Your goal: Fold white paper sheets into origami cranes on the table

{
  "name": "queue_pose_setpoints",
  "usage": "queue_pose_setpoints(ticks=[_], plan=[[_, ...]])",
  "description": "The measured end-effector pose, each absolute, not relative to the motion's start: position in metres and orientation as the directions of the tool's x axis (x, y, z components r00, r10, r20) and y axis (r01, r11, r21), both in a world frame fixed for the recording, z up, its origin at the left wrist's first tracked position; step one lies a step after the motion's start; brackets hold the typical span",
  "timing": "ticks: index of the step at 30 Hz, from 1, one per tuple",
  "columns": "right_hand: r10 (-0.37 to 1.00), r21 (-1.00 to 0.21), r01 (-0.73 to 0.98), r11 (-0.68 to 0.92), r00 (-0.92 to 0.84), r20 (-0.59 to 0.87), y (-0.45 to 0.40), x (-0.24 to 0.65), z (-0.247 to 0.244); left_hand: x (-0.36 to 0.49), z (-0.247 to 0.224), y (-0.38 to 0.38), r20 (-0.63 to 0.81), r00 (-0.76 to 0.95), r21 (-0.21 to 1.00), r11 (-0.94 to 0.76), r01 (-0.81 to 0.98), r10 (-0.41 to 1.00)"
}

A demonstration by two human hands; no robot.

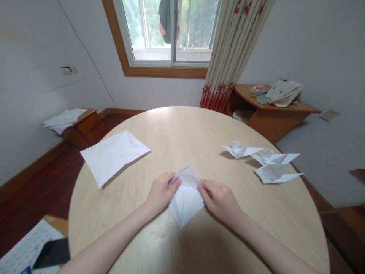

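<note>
A white sheet of folded paper (186, 203) lies near the front of the round table, one corner pointing toward me. Its upper flap is lifted and bent over along a crease. My left hand (162, 192) pinches the paper's left edge, thumb on top. On the opposite edge, my right hand (219, 198) grips it the same way, thumb on top and fingers behind. The fingers under the paper are partly hidden. Three folded paper cranes, among them one paper crane (241, 151), rest at the right of the table.
A creased sheet of white paper (114, 154) sits on the left of the round wooden table (176, 129). At lower left are a dark phone (53, 253) and a printed sheet. Behind stand a corner desk (273, 114) with a bag, a curtain (228, 53) and a window.
</note>
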State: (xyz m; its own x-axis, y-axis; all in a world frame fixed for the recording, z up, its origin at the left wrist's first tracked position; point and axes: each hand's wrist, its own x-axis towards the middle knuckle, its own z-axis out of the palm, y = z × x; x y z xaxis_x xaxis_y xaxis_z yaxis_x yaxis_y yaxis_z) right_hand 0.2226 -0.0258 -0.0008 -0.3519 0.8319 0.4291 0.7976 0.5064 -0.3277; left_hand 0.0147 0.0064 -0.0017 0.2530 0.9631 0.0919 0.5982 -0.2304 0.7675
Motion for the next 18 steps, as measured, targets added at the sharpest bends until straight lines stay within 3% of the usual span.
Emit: queue_pose_setpoints(ticks=[18], plan=[[0.901, -0.318, 0.881, 0.349, -0.223, 0.373, -0.023, 0.212, -0.008, 0.023, 0.008, -0.009, 0.139, 0.283, 0.714, -0.294, 0.635, 0.949]])
